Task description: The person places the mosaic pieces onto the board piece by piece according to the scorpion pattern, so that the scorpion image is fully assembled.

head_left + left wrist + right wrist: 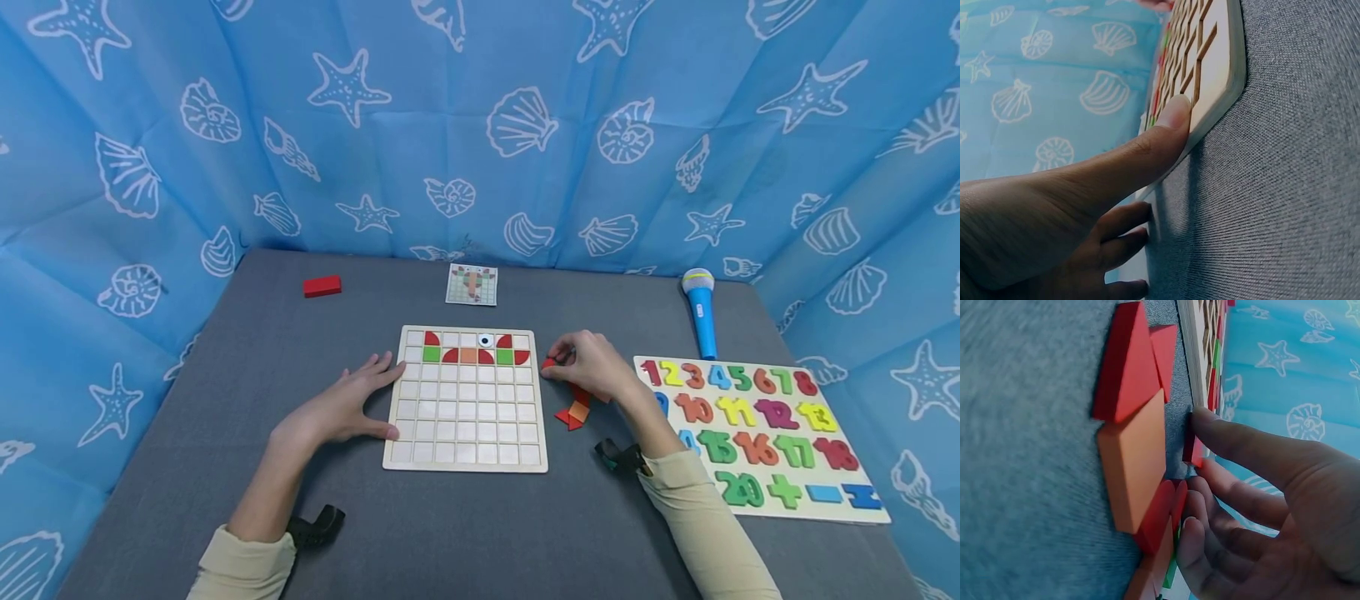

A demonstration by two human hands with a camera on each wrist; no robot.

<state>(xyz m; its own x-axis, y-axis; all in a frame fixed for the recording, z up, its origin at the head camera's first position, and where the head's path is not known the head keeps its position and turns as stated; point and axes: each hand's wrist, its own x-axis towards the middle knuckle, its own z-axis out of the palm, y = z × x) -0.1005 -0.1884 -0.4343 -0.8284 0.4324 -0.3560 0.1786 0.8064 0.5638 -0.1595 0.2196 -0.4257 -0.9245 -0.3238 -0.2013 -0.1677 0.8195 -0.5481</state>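
A wooden grid board (467,432) lies flat at the middle of the table, with red, green and orange pieces and a white eye piece (486,341) in its upper rows. Along its left edge rests my left hand (337,408), fingers spread and thumb (1172,115) touching the board's rim. By the right edge, my right hand (596,367) pinches a small red tile (1192,442) between thumb and index finger. Below that hand lie loose pieces: an orange square (1138,465), red triangles (1125,369) and others partly hidden by the hand.
Behind the board lies a small picture card (472,285). A red block (322,287) lies at the back left, and a blue toy microphone (702,317) at the back right. The number puzzle board (806,508) fills the right side; a blue shell-print curtain (450,125) encloses the table.
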